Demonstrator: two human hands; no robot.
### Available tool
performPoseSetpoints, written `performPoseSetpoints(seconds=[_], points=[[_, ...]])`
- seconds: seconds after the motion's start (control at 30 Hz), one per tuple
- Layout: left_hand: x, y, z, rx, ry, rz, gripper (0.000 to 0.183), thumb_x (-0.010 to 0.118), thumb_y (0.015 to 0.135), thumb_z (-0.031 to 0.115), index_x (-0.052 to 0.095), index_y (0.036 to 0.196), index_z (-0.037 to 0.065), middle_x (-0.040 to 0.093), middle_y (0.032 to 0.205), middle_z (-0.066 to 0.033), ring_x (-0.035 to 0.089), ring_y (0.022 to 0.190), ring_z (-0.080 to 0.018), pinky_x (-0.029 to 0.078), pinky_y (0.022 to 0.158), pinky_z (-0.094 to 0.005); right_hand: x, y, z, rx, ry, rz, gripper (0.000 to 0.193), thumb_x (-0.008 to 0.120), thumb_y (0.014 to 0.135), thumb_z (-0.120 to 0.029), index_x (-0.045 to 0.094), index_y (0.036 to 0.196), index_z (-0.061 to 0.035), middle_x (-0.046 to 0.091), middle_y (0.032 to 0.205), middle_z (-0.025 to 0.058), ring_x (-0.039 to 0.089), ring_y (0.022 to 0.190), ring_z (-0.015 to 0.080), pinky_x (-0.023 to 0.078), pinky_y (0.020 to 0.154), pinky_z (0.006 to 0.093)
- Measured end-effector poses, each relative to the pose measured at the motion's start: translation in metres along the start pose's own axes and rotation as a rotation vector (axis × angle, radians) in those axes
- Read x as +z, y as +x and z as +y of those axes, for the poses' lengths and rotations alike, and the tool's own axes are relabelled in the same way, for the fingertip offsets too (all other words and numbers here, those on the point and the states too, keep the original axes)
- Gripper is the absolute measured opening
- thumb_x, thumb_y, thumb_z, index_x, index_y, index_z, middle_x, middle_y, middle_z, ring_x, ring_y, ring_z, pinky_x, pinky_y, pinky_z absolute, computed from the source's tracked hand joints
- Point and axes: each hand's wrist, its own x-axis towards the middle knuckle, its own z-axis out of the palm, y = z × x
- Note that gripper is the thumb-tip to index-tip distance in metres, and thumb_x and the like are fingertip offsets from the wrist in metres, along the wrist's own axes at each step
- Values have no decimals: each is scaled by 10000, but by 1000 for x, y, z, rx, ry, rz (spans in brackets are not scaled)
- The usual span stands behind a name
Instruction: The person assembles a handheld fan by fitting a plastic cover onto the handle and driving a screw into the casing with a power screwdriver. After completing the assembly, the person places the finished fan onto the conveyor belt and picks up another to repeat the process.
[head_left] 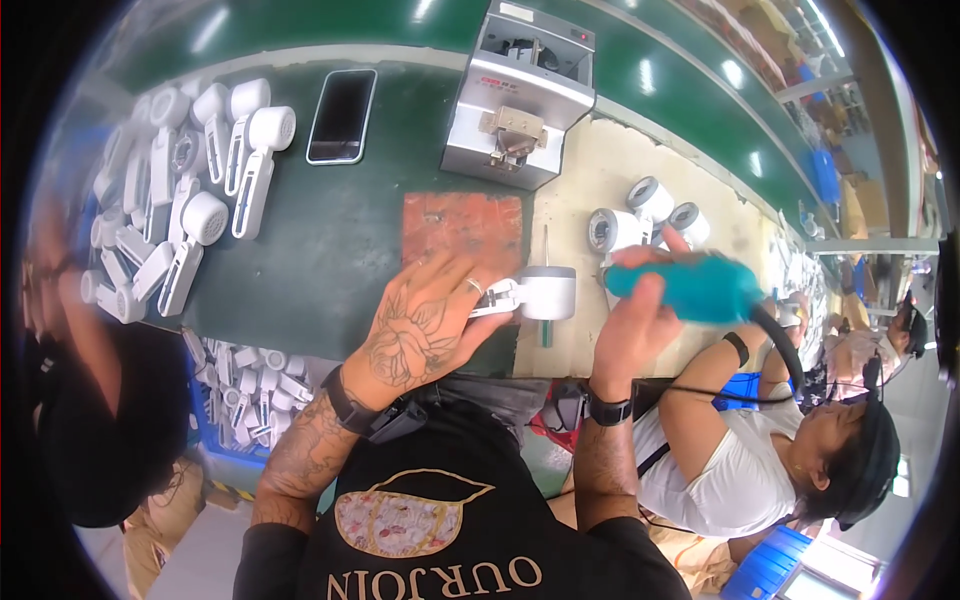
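My left hand (425,320), tattooed on its back, holds a white handheld device (548,293) by its narrow slotted handle. The device's round drum-shaped head has a grey rim and points right over the bench. My right hand (635,330) is wrapped round a teal electric screwdriver (690,290) with a black cord; it is slightly blurred, and its tip is hard to make out. Partly under the device lies a thin screwdriver (546,335) with a teal handle. Several white round-headed units (620,230) stand just beyond my right hand.
A grey screw-feeder machine (520,100) stands at the back, near a phone (342,117). A reddish pad (460,225) lies on the green bench (310,225). White devices (205,218) pile up at left, above a blue crate (205,420). A person (720,450) sits at right.
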Motion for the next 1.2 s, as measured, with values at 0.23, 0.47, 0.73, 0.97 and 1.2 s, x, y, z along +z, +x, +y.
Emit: performPoseSetpoints(seconds=[0.23, 0.47, 0.73, 0.97, 1.2], points=[[0, 1, -1, 40, -2, 64, 324, 755, 842, 264, 658, 1074, 61, 645, 996, -127, 612, 921, -339, 530, 766, -440, -40, -50, 18, -94, -641, -273, 721, 791, 827, -231, 444, 1411, 10, 473, 1409, 171, 438, 1303, 302, 333, 1114, 442], [-14, -13, 6, -42, -245, 23, 345, 800, 838, 197, 649, 1103, 35, 680, 1031, -116, 666, 903, -311, 536, 775, -380, -19, -31, -11, 237, -305, -524, 807, 824, 757, -9, 412, 1452, -7, 498, 1449, 185, 496, 1328, 275, 389, 1130, 416], [2, -70, 25, -677, -1165, -70, 311, 537, 1057, 186, 440, 1317, 44, 666, 1177, -148, 683, 900, -191, 558, 812, -314, 26, -21, -18, 516, -47, -670, 658, 728, 851, 31, 426, 1435, -1, 503, 1472, 145, 539, 1283, 212, 444, 1079, 358], [22, -90, 29, -926, -2012, 139, 471, 356, 1115, 334, 468, 1447, 19, 606, 1326, -92, 641, 1116, -206, 493, 1006, -347, 46, -35, -32, -14, -678, -620, 603, 816, 740, -71, 588, 1298, -51, 537, 1057, 68, 443, 713, 143, 417, 648, 270], [42, -89, 32, -906, -2235, 201, 407, 418, 1094, 231, 476, 1439, 23, 582, 1357, -64, 532, 1258, -157, 393, 1088, -333, 50, -89, -50, 252, -889, -654, 843, 847, 711, -167, 450, 1447, -63, 533, 1055, 72, 510, 670, 121, 441, 570, 258]])
